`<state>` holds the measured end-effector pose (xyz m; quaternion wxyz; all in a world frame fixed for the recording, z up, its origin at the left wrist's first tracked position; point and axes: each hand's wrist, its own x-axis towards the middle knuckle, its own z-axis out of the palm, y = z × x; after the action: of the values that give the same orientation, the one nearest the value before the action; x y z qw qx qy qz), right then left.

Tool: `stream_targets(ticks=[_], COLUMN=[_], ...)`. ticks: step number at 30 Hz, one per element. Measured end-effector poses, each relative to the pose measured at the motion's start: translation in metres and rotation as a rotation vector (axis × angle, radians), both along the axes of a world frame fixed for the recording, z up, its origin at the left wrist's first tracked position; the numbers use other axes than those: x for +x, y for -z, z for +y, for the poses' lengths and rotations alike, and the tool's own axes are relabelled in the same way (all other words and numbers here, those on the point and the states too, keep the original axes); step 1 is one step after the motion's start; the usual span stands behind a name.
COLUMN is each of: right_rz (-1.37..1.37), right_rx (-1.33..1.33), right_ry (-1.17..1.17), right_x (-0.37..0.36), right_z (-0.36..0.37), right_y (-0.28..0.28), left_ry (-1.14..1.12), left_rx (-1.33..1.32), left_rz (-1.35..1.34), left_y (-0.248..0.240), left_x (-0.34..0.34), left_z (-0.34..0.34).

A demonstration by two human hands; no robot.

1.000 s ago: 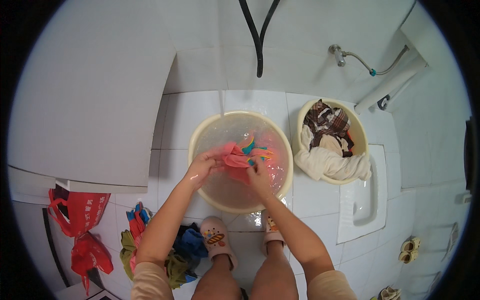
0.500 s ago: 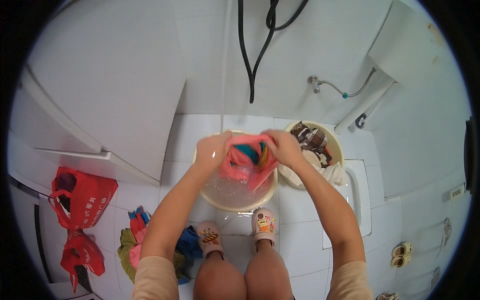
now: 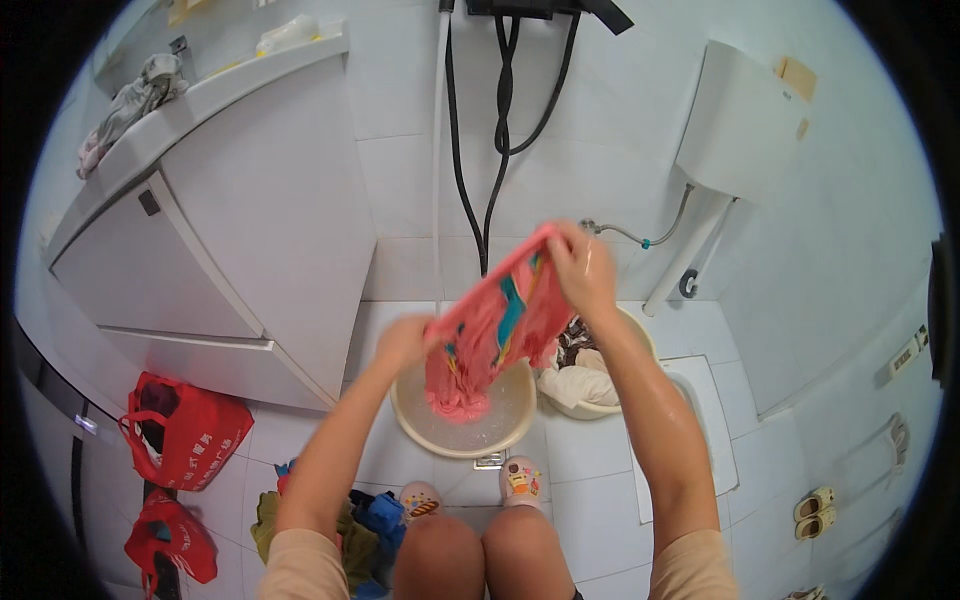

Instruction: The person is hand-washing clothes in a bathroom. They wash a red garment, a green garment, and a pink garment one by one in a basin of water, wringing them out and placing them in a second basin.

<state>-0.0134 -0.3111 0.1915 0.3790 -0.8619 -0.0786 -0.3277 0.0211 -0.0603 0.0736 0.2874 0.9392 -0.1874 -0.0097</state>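
Stretched between my hands is a wet pink garment (image 3: 482,335) with teal and yellow patterning. My left hand (image 3: 403,343), blurred by motion, is closed on its lower left end. Higher up, my right hand (image 3: 585,268) grips the upper right corner. The garment hangs slanted above a cream basin (image 3: 462,454) of cloudy water, and its bunched lower part reaches down to the water. Whether that part touches the surface I cannot tell. Beside this basin, to the right, a second cream basin (image 3: 640,335) holds a white cloth (image 3: 580,384) and dark checked fabric, partly hidden by my right forearm.
Colourful clothes (image 3: 375,520) lie piled on the tiles near my left foot. Two red bags (image 3: 195,440) stand by the white cabinet (image 3: 270,200) at left. Black hoses (image 3: 503,100) hang on the far wall. A squat toilet (image 3: 705,400) is set in the floor at right.
The pink garment has risen out of the basin and is now spread between my hands. My right hand has moved up and away; my left has dropped lower. The view has tilted upward.
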Motion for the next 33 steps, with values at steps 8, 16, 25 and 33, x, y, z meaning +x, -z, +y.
stream_targets(ticks=[8,16,25,33], right_rz=[0.394,0.119,0.454,0.604], right_rx=[0.019,0.399,0.532,1.072], right_ry=[0.047,-0.276,-0.439,-0.13], right_x=[-0.028,-0.003,-0.006,0.102], right_z=[-0.007,0.036,0.041,0.006], right_y=[0.192,0.027,0.078,0.338], left_ry=[-0.225,-0.242,0.091,-0.461], left_rx=[-0.131,-1.0,-0.939,-1.21], left_rz=[0.289,0.24,0.683,0.693], left_y=[0.126,-0.068,-0.049,0.191], left_x=[-0.031,-0.019,-0.027,0.071], left_z=[0.059,0.016,0.014,-0.002])
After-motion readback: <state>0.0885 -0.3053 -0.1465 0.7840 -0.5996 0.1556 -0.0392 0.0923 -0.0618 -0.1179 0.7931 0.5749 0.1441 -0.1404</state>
